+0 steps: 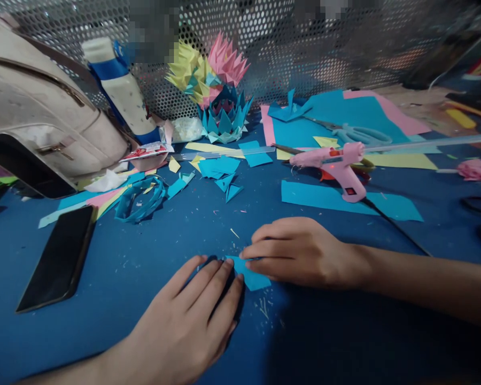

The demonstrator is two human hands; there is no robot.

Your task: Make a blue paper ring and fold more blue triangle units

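On blue table (pixel 138 262), small blue paper (pixel 256 279) is partly covered by left hand (pixel 190 313), fingers slightly spread, and right hand (pixel 300 254), thumb hidden, grip can't be told. Both forearms (pixel 420 283) are cut off.

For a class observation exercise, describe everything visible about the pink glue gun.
The glue gun looks plastic: pink body, orange trigger, small red light. Its nozzle points left; a clear stick juts from the rear, and a dark cord trails from the handle, which overlaps a blue paper strip. Nobody is holding it.
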